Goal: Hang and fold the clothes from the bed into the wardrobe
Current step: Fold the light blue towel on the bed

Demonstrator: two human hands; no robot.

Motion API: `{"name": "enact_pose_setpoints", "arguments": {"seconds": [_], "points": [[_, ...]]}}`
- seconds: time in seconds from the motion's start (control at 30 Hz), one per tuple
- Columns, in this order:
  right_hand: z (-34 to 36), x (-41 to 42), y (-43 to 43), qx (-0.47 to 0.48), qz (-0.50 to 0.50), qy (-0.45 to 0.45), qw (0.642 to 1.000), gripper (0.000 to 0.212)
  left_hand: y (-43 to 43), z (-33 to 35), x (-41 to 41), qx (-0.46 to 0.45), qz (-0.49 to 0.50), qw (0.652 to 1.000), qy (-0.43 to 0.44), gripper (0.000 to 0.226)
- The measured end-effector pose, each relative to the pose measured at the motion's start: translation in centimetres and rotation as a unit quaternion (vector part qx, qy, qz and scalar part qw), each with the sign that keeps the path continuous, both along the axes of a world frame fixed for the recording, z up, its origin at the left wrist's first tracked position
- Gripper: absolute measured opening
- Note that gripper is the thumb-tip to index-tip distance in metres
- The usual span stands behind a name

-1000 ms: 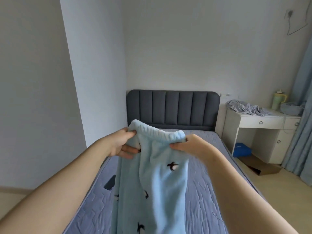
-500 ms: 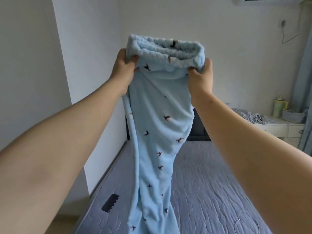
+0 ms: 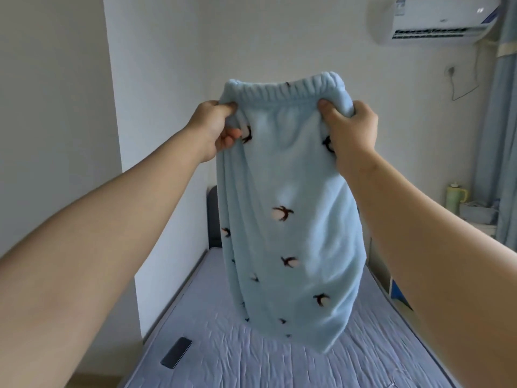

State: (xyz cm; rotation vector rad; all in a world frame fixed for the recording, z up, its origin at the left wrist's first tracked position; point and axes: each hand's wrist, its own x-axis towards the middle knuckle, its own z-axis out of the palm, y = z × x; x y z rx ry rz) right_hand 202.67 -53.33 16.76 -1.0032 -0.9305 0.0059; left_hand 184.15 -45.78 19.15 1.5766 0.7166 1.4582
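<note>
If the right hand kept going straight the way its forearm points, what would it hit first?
The right hand grips the blue trousers at the waistband, so they would travel with it. Beyond them, probably only the white wall, though depth is unclear.

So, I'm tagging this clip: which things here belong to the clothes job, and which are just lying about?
Job:
blue fleece trousers, gripped at the waistband by left hand and right hand
bed

Lying about:
phone on the bed
green jug
air conditioner
</note>
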Motion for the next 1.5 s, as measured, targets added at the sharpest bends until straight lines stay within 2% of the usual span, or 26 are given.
{"name": "enact_pose_setpoints", "arguments": {"seconds": [0.07, 0.2, 0.4, 0.47, 0.57, 0.67, 0.73, 0.83, 0.93, 1.03, 1.23, 1.33, 1.5], "points": [[-0.1, 0.2, -0.4, -0.013, 0.0, 0.006, 1.0, 0.033, -0.5, -0.3, 0.3, -0.042, -0.011, 0.999, -0.01, 0.02], [-0.6, 1.2, -0.5, -0.063, -0.005, 0.012, 0.998, 0.033, -0.4, -1.0, 0.8, -0.096, -0.005, 0.995, 0.027, 0.02], [-4.5, 4.0, 1.5, -0.205, -0.066, -0.023, 0.976, 0.038, 2.3, -6.0, 2.5, -0.152, -0.046, 0.977, 0.143, 0.003], [-6.6, 4.9, 2.5, -0.257, -0.064, -0.042, 0.963, 0.033, 3.4, -8.3, 3.5, -0.164, -0.048, 0.971, 0.17, 0.01], [-9.1, 6.1, 4.6, -0.317, -0.079, -0.082, 0.942, 0.022, 5.1, -10.6, 5.2, -0.194, -0.04, 0.968, 0.155, 0.017], [-9.9, 6.3, 6.0, -0.285, -0.054, -0.037, 0.956, 0.01, 6.5, -11.2, 6.0, -0.166, -0.022, 0.979, 0.117, 0.018], [-9.5, 5.9, 6.4, -0.235, -0.036, 0.013, 0.971, 0.013, 7.0, -10.4, 5.8, -0.122, -0.004, 0.988, 0.096, 0.021], [-8.0, 4.9, 6.2, -0.169, -0.014, 0.027, 0.985, 0.007, 6.9, -7.8, 5.2, -0.04, 0.007, 0.997, 0.066, 0.022], [-5.6, 3.8, 5.2, -0.098, 0.017, 0.029, 0.995, 0.02, 5.9, -4.6, 4.2, 0.035, 0.006, 0.999, 0.041, 0.025], [-3.8, 2.7, 3.7, -0.061, 0.043, 0.018, 0.997, 0.022, 4.5, -2.6, 2.8, 0.069, -0.004, 0.997, 0.033, 0.025], [-4.2, 1.9, 0.1, -0.037, 0.075, -0.001, 0.997, 0.02, 1.3, -3.1, 0.1, 0.073, -0.051, 0.993, 0.081, 0.027], [-6.3, 1.9, -1.5, -0.052, 0.076, 0.0, 0.996, 0.02, -0.7, -5.5, -1.0, 0.055, -0.069, 0.992, 0.093, 0.019], [-13.1, 1.3, -3.7, -0.122, 0.103, 0.067, 0.985, 0.024, -3.5, -12.9, -2.6, -0.005, -0.001, 0.983, 0.184, 0.013]]}}
